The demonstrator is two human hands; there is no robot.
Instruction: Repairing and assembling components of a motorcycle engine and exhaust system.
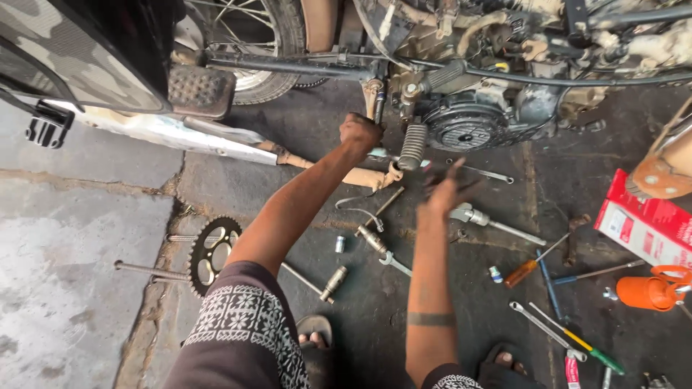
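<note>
Left hand [360, 132] is clenched around a part low on the motorcycle frame [303, 66], beside the ribbed footpeg [413, 146]. Right hand [445, 193] hovers released, fingers spread, above a socket wrench [494, 224] lying on the floor [86, 238]. A sprocket [211, 253] lies further left.

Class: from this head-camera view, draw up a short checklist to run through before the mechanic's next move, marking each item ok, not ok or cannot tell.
1. Left hand closed on the motorcycle's lower frame part: ok.
2. Right hand empty, fingers spread: ok.
3. Silver ratchet wrench lying near the right hand: ok.
4. Black toothed sprocket lying away from both hands: ok.
5. Floor tidy around the sandalled feet: not ok, tools scattered.
6. Round black engine cover bolted tight: cannot tell.
</note>
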